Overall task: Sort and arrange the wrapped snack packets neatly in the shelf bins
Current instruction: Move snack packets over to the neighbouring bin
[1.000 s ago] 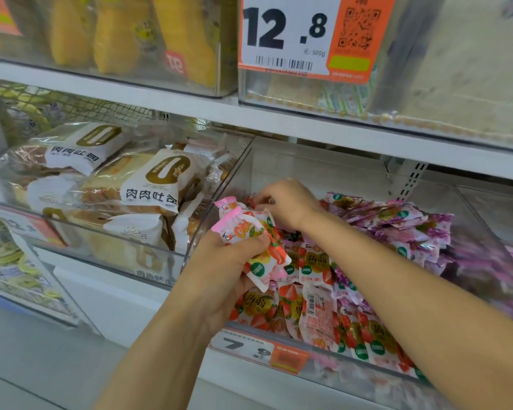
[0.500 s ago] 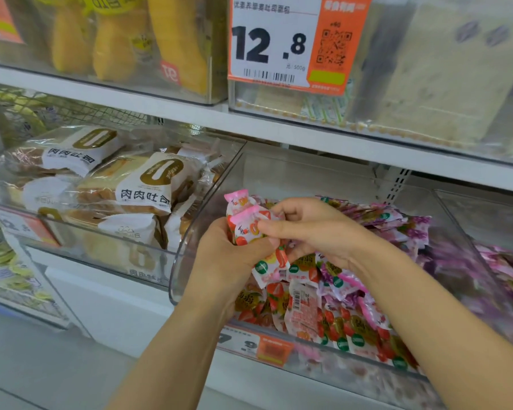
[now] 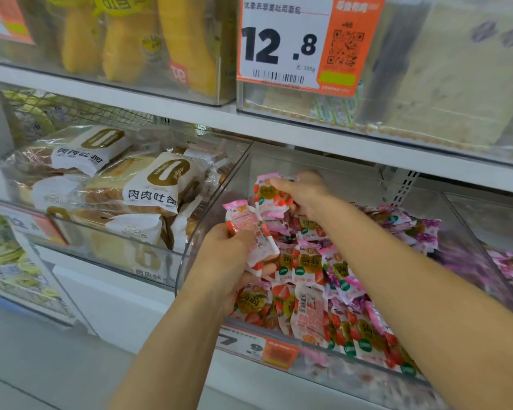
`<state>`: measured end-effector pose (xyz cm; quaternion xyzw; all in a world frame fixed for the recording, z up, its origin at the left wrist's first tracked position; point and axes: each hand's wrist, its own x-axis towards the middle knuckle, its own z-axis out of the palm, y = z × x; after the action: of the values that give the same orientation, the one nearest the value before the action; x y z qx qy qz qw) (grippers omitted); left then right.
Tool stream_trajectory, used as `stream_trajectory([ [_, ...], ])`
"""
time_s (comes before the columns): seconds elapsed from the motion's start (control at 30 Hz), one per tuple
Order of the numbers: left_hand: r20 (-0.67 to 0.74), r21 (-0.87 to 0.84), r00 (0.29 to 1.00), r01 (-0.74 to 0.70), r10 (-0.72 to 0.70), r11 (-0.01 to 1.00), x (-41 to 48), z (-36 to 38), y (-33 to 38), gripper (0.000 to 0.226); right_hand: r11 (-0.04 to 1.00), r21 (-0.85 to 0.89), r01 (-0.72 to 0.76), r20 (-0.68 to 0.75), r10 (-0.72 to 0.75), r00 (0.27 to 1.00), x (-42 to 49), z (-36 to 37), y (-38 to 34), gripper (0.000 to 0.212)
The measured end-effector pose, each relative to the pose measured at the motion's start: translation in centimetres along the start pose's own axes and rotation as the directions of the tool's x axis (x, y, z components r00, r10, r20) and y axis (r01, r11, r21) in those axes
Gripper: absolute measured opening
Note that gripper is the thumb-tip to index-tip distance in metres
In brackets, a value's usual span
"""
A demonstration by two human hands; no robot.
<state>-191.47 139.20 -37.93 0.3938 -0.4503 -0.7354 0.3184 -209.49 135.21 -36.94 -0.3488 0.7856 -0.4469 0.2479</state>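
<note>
Left of the left hand point(image 3: 227, 263), bagged toast loaves point(image 3: 150, 187) fill the neighbouring bin. The left hand's fingers curl round a small stack of pink snack packets point(image 3: 251, 232), held just inside the clear bin point(image 3: 203, 214). Just above and to its right, the right hand point(image 3: 307, 193) pinches one strawberry packet point(image 3: 271, 198), held upright. Under both hands lies a heap of strawberry packets point(image 3: 308, 309). Right of the right forearm, purple packets point(image 3: 424, 232) are piled in the same bin.
</note>
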Motion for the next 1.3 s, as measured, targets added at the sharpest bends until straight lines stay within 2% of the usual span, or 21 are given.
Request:
stream_trajectory([
  [0.07, 0.002, 0.005, 1.000, 0.007, -0.007, 1.000, 0.1, 0.0, -0.1, 0.016, 0.941, -0.325, 0.093, -0.024, -0.107, 0.994, 1.3, 1.0, -0.2, 0.040],
  [0.13, -0.002, 0.013, 1.000, 0.006, -0.006, 1.000, 0.2, -0.2, 0.0, 0.016, 0.834, -0.532, 0.144, -0.013, -0.179, 0.984, 1.7, 1.1, -0.5, 0.032],
  [0.2, -0.012, 0.022, 1.000, 0.006, -0.006, 1.000, 0.5, -0.4, 0.0, 0.014, 0.733, -0.661, 0.160, -0.024, -0.234, 0.972, 1.7, 1.0, -0.6, 0.029],
  [0.3, -0.020, 0.052, 1.000, 0.007, -0.006, 0.999, 0.7, -0.6, -0.1, 0.013, 0.518, -0.842, 0.154, -0.001, -0.286, 0.958, 1.1, 1.0, -0.5, 0.033],
  [0.37, -0.017, 0.076, 1.000, 0.009, -0.008, 0.997, 0.8, -0.7, -0.4, 0.014, 0.447, -0.882, 0.147, 0.010, -0.295, 0.956, 0.6, 0.6, -0.2, 0.026],
  [0.47, -0.001, 0.071, 1.000, 0.004, -0.004, 0.997, 1.0, -0.6, -0.5, 0.014, 0.487, -0.851, 0.197, -0.006, -0.384, 0.923, -0.5, -1.0, 0.1, 0.015],
  [0.53, 0.005, 0.045, 1.000, -0.005, 0.005, 0.999, 0.9, -0.3, -0.5, 0.014, 0.628, -0.735, 0.257, 0.015, -0.364, 0.931, -1.8, -2.4, -0.1, 0.018],
  [0.57, 0.006, 0.037, 1.000, -0.015, 0.015, 0.999, 0.9, -0.1, -0.5, 0.016, 0.748, -0.601, 0.281, 0.040, -0.323, 0.945, -2.8, -2.8, -0.3, 0.019],
  [0.63, 0.012, 0.025, 0.999, -0.040, 0.040, 0.999, 0.7, 0.3, -0.5, 0.020, 0.954, -0.194, 0.230, 0.188, -0.193, 0.963, -5.1, -3.5, -0.8, 0.020],
  [0.67, 0.019, 0.022, 0.998, -0.057, 0.057, 0.998, 0.6, 0.6, -0.5, 0.021, 0.986, -0.047, 0.163, 0.305, -0.141, 0.942, -6.2, -3.7, -1.1, 0.023],
  [0.7, 0.026, 0.023, 0.997, -0.075, 0.074, 0.997, 0.5, 0.8, -0.5, 0.022, 0.993, 0.011, 0.119, 0.411, -0.113, 0.905, -7.1, -3.7, -1.1, 0.030],
  [0.77, 0.027, 0.043, 0.994, -0.105, 0.104, 0.994, 0.5, 1.0, -0.6, 0.026, 0.993, 0.010, 0.121, 0.517, -0.108, 0.849, -7.9, -3.4, -0.9, 0.038],
  [0.83, 0.010, 0.067, 0.994, -0.112, 0.111, 0.991, 0.6, 1.2, -0.5, 0.036, 0.992, 0.015, 0.127, 0.522, -0.116, 0.845, -7.8, -3.0, -0.5, 0.025],
  [0.9, 0.007, 0.070, 0.996, -0.091, 0.091, 0.993, 0.6, 1.4, -0.5, 0.045, 0.997, 0.044, 0.064, 0.464, -0.077, 0.882, -7.2, -3.2, -0.3, 0.006],
  [0.97, -0.006, 0.085, 0.996, -0.083, 0.084, 0.993, 0.7, 1.5, -0.6, 0.046, 0.999, -0.016, 0.045, 0.316, -0.037, 0.948, -6.0, -3.8, -0.5, 0.006],
  [1.03, -0.045, 0.078, 0.995, -0.086, 0.090, 0.993, 0.8, 1.4, -0.6, 0.044, 0.974, -0.210, 0.084, 0.157, -0.052, 0.986, -4.1, -4.1, -1.0, 0.026],
  [1.1, -0.061, 0.049, 0.994, -0.082, 0.085, 0.995, 0.9, 1.4, -0.5, 0.043, 0.910, -0.405, 0.090, 0.101, -0.054, 0.993, -1.8, -3.6, -1.5, 0.046],
  [1.13, -0.060, 0.037, 0.995, -0.081, 0.083, 0.996, 1.0, 1.4, -0.4, 0.043, 0.870, -0.484, 0.091, 0.106, -0.045, 0.993, -0.9, -3.0, -1.7, 0.047],
  [1.2, -0.059, 0.028, 0.996, -0.071, 0.073, 0.997, 1.0, 1.5, -0.3, 0.041, 0.750, -0.648, 0.133, 0.109, -0.082, 0.991, 0.5, -1.7, -1.5, 0.032],
  [1.3, -0.065, 0.019, 0.996, -0.064, 0.065, 0.998, 1.1, 1.4, -0.2, 0.038, 0.525, -0.830, 0.191, 0.069, -0.244, 0.967, 0.7, -0.3, -0.2, 0.016],
])
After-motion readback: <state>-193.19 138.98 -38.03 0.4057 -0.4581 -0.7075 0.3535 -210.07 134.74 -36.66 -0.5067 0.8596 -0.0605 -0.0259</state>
